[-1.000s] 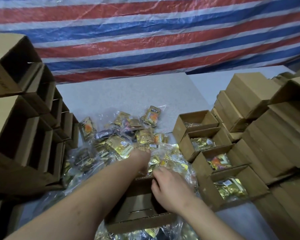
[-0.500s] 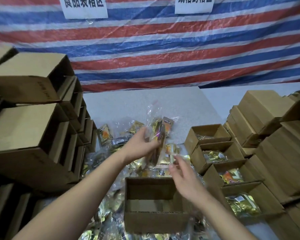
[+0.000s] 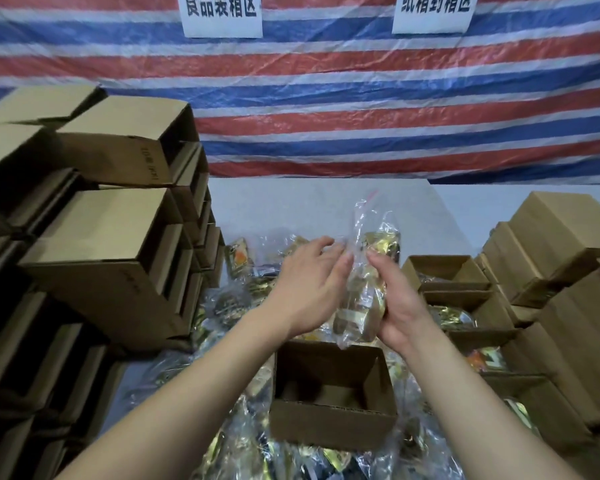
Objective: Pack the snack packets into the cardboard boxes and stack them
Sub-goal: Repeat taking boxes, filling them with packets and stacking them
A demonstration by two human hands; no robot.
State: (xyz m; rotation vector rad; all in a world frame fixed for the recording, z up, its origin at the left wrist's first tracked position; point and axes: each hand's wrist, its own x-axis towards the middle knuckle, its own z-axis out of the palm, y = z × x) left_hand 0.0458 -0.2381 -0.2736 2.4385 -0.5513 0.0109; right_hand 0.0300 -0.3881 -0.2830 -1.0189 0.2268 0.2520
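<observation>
both hands are raised over the open box (image 3: 333, 393), with a clear bag (image 3: 364, 285) of gold packets held upright between them. the right hand (image 3: 395, 303) wraps the bag's lower right side, its fingers curled around the film, while the left hand (image 3: 312, 285) lies with fingers loosely spread against the left side, steadying more than gripping; whether its thumb pinches the film cannot be told. the bag hangs just above the box's far rim, its twisted top standing free above the fingers. it looks light and soft: thin crinkly plastic that will slide under dry fingers and sag where unsupported, the small packets inside shifting about. a hold low around the body, as the right hand has it, seems safer than the loose top, which could slip or tear. the contents are probably crushable, so pressing them down hard would be unwise. the box appears empty, stiff enough to take the bag dropped in upright. more packets (image 3: 243, 258) lie heaped on the table (image 3: 291, 202), with part-filled boxes (image 3: 444, 271) in a row at right and box stacks (image 3: 111, 237) at left. two white signs (image 3: 222, 12) with large chinese characters hang on the striped tarp (image 3: 361, 98); they are cut by the frame's top edge, and the left one appears to read 食品装箱区. small print on a stacked box's side is too blurred to read, as are the packet labels.
</observation>
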